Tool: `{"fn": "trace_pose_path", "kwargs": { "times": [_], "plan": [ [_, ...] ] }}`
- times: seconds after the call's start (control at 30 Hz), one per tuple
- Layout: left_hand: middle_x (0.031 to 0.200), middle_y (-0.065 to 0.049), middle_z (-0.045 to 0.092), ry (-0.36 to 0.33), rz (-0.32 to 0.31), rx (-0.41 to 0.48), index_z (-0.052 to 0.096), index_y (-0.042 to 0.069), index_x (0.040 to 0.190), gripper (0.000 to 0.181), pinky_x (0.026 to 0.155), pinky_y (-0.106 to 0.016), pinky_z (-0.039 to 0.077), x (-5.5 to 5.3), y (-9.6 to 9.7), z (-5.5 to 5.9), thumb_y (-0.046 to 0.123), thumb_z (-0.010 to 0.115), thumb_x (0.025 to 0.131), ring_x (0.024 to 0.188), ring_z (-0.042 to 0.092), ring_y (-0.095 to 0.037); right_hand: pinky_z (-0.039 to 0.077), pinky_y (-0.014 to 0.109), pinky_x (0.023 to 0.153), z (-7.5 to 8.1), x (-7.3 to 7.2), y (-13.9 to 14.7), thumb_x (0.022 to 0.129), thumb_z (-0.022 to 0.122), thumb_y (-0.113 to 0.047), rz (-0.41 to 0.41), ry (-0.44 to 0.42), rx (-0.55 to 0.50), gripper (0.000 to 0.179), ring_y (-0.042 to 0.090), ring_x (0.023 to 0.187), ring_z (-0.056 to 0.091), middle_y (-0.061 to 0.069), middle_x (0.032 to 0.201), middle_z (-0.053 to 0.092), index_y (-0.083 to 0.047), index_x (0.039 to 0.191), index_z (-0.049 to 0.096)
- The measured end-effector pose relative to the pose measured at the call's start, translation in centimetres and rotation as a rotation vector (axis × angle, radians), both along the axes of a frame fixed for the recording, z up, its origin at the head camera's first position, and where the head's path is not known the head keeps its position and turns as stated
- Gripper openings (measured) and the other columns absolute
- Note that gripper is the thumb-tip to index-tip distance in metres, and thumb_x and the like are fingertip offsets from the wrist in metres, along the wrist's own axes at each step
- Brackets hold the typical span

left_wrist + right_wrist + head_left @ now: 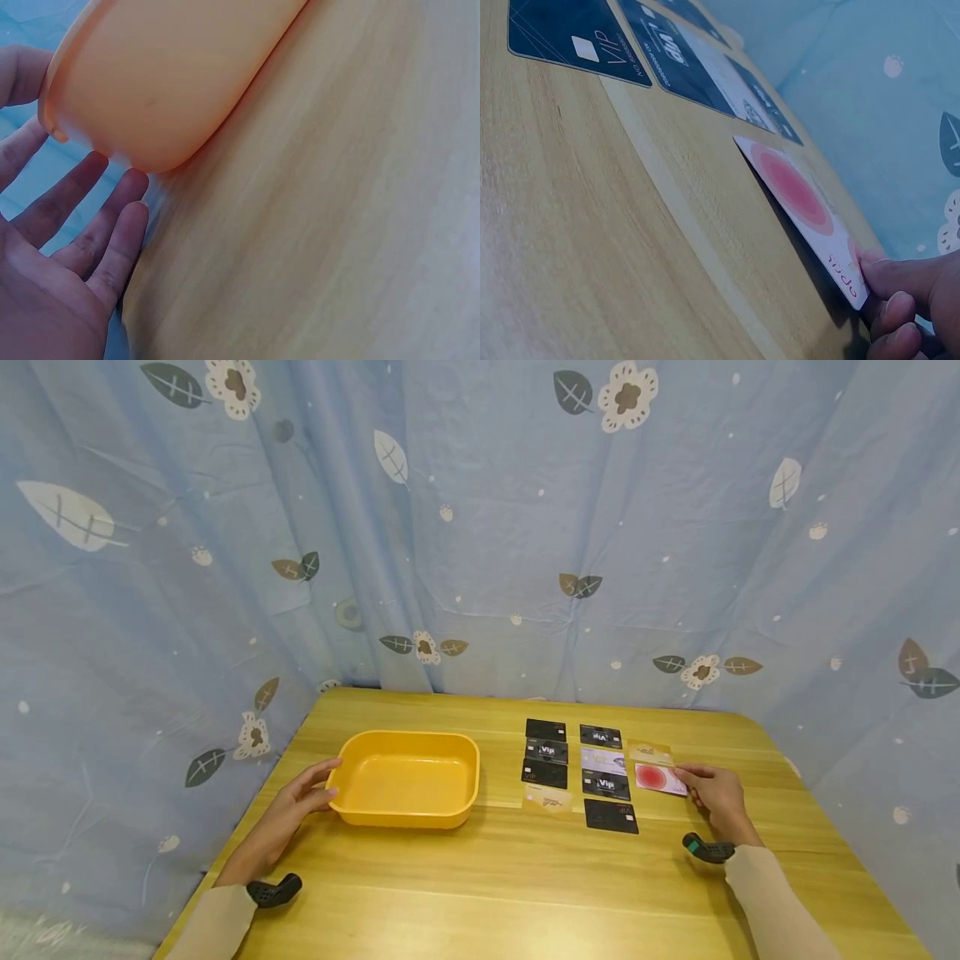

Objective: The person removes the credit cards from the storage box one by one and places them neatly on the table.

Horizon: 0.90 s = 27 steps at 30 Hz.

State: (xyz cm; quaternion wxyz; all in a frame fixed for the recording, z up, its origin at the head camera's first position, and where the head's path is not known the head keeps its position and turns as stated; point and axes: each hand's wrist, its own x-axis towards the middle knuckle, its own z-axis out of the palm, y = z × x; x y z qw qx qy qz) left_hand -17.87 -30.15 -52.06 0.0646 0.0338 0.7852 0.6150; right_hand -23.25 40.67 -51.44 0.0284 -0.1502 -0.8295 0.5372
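Note:
My right hand (717, 793) pinches the right end of a white card with a red circle (656, 778), thumb on top and fingers beneath. In the right wrist view this card slants, with a shadow under its near edge. A gold card (649, 752) lies just behind it. On the left, my left hand (298, 802) holds the left rim of a yellow plastic tray (408, 820). Thumb and forefinger reach the rim, while the other fingertips rest against the outer wall in the left wrist view. The tray stands on the table with nothing inside.
Several cards lie in two columns between the tray and my right hand: black VIP cards (545, 773), a silver card (603, 761) and a gold card (547, 798). They rest on a wooden table (450, 893). A blue patterned curtain (480, 527) hangs behind and beside it.

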Motion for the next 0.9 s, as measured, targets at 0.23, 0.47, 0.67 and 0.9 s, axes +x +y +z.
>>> {"fn": "trace_pose_path", "kwargs": {
  "times": [0.23, 0.47, 0.67, 0.9],
  "plan": [
    [0.162, -0.014, 0.03, 0.002, -0.001, -0.001, 0.038, 0.018, 0.159, 0.063, 0.095, -0.019, 0.049, 0.2, 0.0, 0.2, 0.037, 0.063, 0.104, 0.141, 0.036, -0.035, 0.045, 0.025, 0.048, 0.0, 0.0, 0.0, 0.102, 0.068, -0.022, -0.006, 0.021, 0.017, 0.042, 0.011, 0.055, 0.049, 0.004, 0.073, 0.06, 0.009, 0.13, 0.064],
    [0.164, -0.015, 0.027, 0.007, -0.01, -0.001, 0.036, 0.017, 0.16, 0.065, 0.095, -0.018, 0.048, 0.6, 0.0, 0.3, 0.037, 0.062, 0.104, 0.145, 0.03, -0.036, 0.048, 0.024, 0.049, -0.6, 0.3, -0.1, 0.099, 0.072, -0.023, -0.053, 0.025, 0.027, 0.041, 0.01, 0.056, 0.051, 0.006, 0.077, 0.064, 0.008, 0.126, 0.066],
    [0.163, -0.01, 0.029, 0.036, -0.023, 0.008, 0.038, 0.02, 0.16, 0.061, 0.095, -0.017, 0.048, 0.6, 0.2, 0.4, 0.034, 0.061, 0.105, 0.144, 0.03, -0.032, 0.049, 0.024, 0.048, -0.9, 0.6, 0.0, 0.098, 0.073, -0.02, -0.082, 0.057, 0.031, 0.038, 0.01, 0.055, 0.053, 0.005, 0.08, 0.067, 0.007, 0.124, 0.067],
    [0.163, -0.01, 0.029, 0.032, -0.038, 0.01, 0.038, 0.019, 0.159, 0.061, 0.095, -0.017, 0.048, 0.0, 0.7, 0.5, 0.033, 0.061, 0.105, 0.143, 0.032, -0.032, 0.05, 0.024, 0.048, -0.7, 1.3, 0.6, 0.1, 0.07, -0.017, -0.065, 0.097, 0.012, 0.037, 0.009, 0.055, 0.055, 0.006, 0.085, 0.071, 0.008, 0.126, 0.065]
  ]
}}
